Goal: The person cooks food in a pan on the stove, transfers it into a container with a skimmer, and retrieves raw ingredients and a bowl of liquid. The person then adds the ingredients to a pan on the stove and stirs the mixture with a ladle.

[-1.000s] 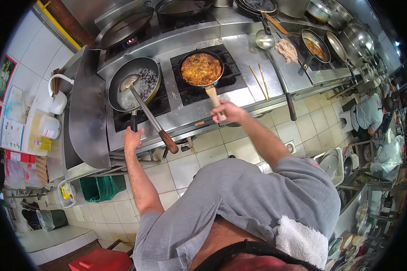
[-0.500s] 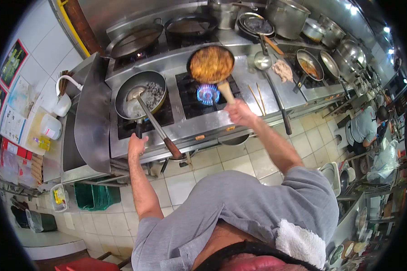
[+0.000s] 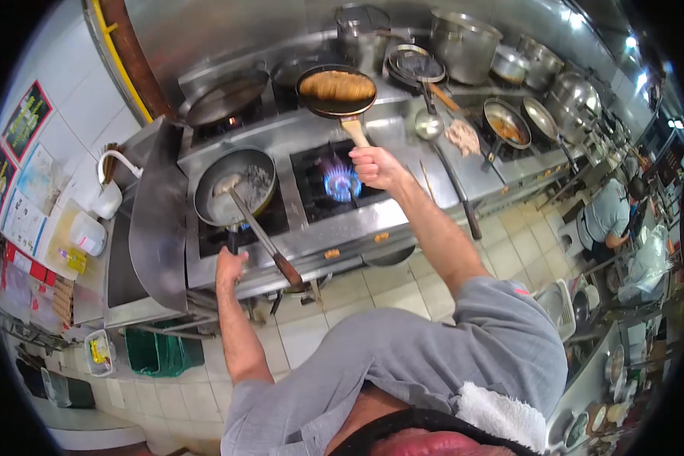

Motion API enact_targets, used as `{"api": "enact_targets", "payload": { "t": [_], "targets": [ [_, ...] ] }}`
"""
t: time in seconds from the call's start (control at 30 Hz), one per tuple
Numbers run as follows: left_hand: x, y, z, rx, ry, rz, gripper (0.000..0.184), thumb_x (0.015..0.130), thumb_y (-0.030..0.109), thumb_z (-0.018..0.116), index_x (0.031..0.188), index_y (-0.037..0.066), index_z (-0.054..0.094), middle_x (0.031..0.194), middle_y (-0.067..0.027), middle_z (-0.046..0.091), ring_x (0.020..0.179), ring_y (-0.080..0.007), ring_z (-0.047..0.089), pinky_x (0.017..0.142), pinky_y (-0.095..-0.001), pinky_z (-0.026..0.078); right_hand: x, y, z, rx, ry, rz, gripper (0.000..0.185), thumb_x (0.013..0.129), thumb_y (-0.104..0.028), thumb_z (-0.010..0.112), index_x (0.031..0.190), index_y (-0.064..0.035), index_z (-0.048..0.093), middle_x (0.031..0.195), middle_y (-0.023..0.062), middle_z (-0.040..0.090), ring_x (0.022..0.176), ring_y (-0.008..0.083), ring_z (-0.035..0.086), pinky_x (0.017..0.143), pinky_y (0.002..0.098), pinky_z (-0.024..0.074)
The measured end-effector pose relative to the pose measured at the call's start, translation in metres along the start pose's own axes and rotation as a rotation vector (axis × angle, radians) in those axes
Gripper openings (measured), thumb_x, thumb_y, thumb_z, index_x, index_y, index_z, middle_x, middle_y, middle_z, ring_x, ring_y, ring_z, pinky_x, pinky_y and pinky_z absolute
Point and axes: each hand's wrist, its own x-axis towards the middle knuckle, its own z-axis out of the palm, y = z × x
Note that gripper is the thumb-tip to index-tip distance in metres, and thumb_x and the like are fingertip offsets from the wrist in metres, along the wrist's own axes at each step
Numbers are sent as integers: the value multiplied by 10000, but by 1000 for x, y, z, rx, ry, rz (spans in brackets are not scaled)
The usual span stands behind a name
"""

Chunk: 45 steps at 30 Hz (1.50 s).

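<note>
My right hand (image 3: 376,167) is closed around the pale handle of a frying pan (image 3: 334,109), held up off the stove beyond a lit burner (image 3: 342,183). Browned, chopped-looking food (image 3: 337,86) is bunched at the pan's far side, blurred by motion. My left hand (image 3: 230,266) grips the dark handle of a deeper pan (image 3: 209,209), which sits on the left front burner. In that pan are whitish, bubbly-looking contents (image 3: 255,185) and the bowl of a ladle (image 3: 254,226). The ladle's wooden handle end sticks out over the stove's front edge.
To the right on the counter are another long ladle (image 3: 450,171), a pale cloth-like lump (image 3: 463,137) and a pan with orange residue (image 3: 507,124). Large pots (image 3: 463,47) line the back. A metal shield (image 3: 156,235) stands left. A co-worker (image 3: 606,214) is at far right.
My right hand has raised the frying pan and moved it up and left, away from the flame. The food went from spread across the pan to a narrow band. My left hand keeps its hold.
</note>
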Motion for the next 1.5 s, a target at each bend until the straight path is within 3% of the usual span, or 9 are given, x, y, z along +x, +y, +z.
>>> {"api": "enact_targets", "payload": {
  "t": [0.13,0.33,0.6,0.8,1.03,1.2,1.27,1.4,1.5],
  "targets": [
    [1,-1,0,-5,-23,-13,338,758,152,665,916,-14,416,522,-86,488,356,-172,452,309,-334,324,-9,98,-58,-108,355,58,271,796,-31,518,619,-155,355,498,-72,301,358,37,276,316,201,191],
    [-2,1,1,48,-14,-21,365,755,165,664,926,-28,405,545,-59,466,378,-147,452,309,-305,344,-22,162,-90,60,203,51,257,847,-317,594,767,-148,417,516,-62,351,402,50,342,351,203,243],
    [-5,7,1,1,-14,-49,340,758,184,658,901,-4,412,555,-38,452,390,-129,453,313,-280,359,-64,44,-155,-995,539,18,153,763,-151,635,789,-53,521,589,27,533,497,138,558,403,286,444],
    [0,2,2,25,-8,-33,334,757,184,659,877,2,407,541,-37,458,374,-131,455,298,-281,346,-33,138,-79,-506,339,186,302,758,-165,665,925,5,479,695,76,584,566,166,572,486,309,522],
    [1,6,4,8,16,-35,383,759,193,657,947,-23,402,519,-29,447,371,-131,456,294,-280,343,-61,69,-155,-868,450,143,442,751,-165,675,1115,-15,473,742,76,599,600,156,596,519,309,540],
    [-4,7,3,6,-8,-39,316,777,185,644,888,7,409,527,-15,442,366,-103,424,305,-267,344,-21,142,-84,-722,544,30,273,732,-117,650,885,0,456,682,73,559,532,172,564,450,293,512],
    [1,0,4,19,-12,-33,346,768,191,650,914,-7,408,529,-23,449,368,-117,439,302,-275,345,-36,115,-115,-797,283,157,256,723,-110,652,882,3,484,700,88,588,555,166,580,478,293,512],
    [-4,2,3,-19,6,-12,366,758,204,658,916,-12,409,531,-31,455,370,-131,456,301,-280,352,-81,39,-162,-1231,637,99,191,807,-96,600,942,31,553,768,136,643,655,175,641,560,293,529],
    [1,1,2,32,-13,-51,360,759,206,660,906,-3,408,530,-30,455,369,-130,454,302,-281,352,-56,83,-136,-939,432,100,266,750,-137,657,944,11,550,740,96,615,599,176,617,466,289,539]
  ]
}}
